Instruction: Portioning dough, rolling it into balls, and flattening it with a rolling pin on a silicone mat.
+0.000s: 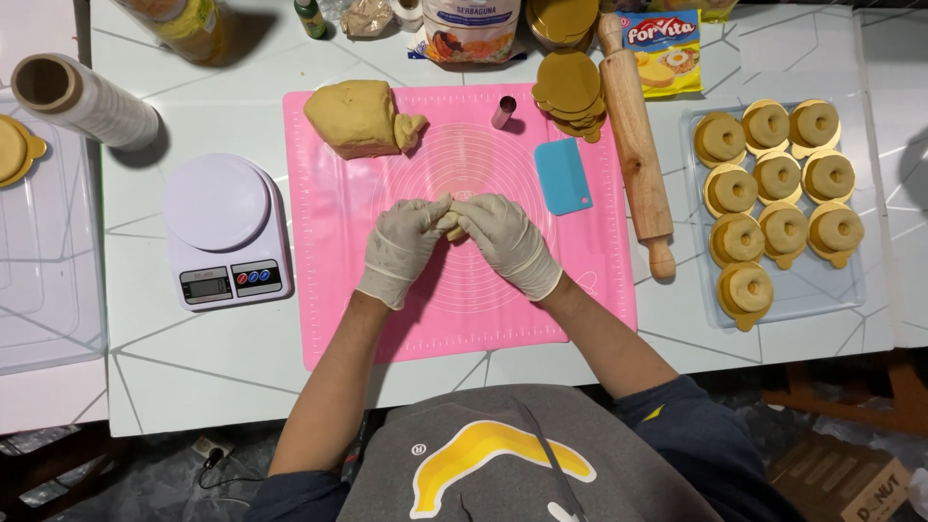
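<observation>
My left hand (401, 246) and my right hand (505, 240), both gloved, meet over the middle of the pink mat (338, 319); their fingertips pinch a small piece of dough (450, 223) between them, mostly hidden by the gloves; the big dough lump (360, 118) lies at the mat's far left corner, well apart; a blue scraper (563, 176) lies just right of my right hand; the rolling pin (635, 135) runs along the mat's right edge; a kitchen scale (224, 232) sits on the desk (193, 377) to the left; a tray (836, 288) of ring-shaped dough pieces (785, 228) stands on the right.
</observation>
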